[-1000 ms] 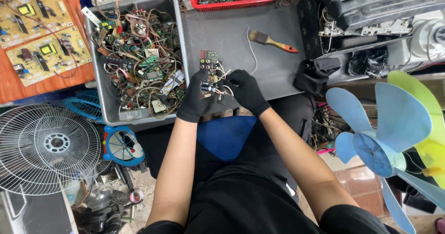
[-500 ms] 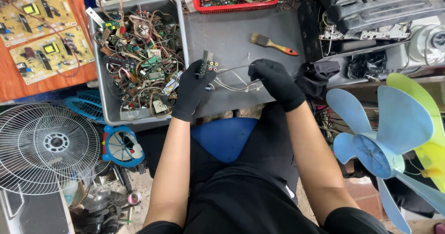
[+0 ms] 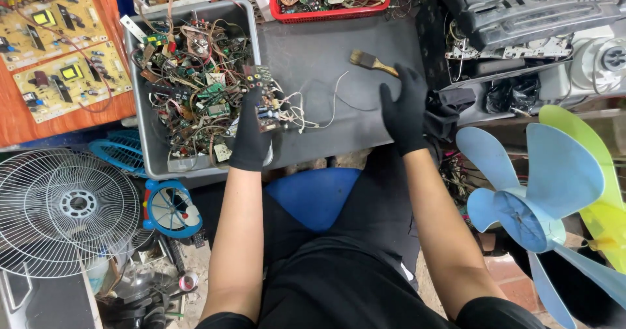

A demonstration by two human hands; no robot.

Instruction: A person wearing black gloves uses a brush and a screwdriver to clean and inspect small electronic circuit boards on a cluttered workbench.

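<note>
Left hand [image 3: 251,133] clamped on small circuit board [image 3: 264,104], light, rigid, snaggy trailing wires [image 3: 313,110]; hold by edges. Right hand [image 3: 405,110] open, empty, above surface [image 3: 313,48].

The right hand [image 3: 405,110] now lets go and hovers open near the brush [image 3: 372,62]. The left hand [image 3: 251,133] alone holds the circuit board [image 3: 264,101] beside the bin [image 3: 147,153].

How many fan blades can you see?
2: a blue fan blade at the right, and a yellow-green fan blade partly hidden behind it. More may lie out of view.
</note>
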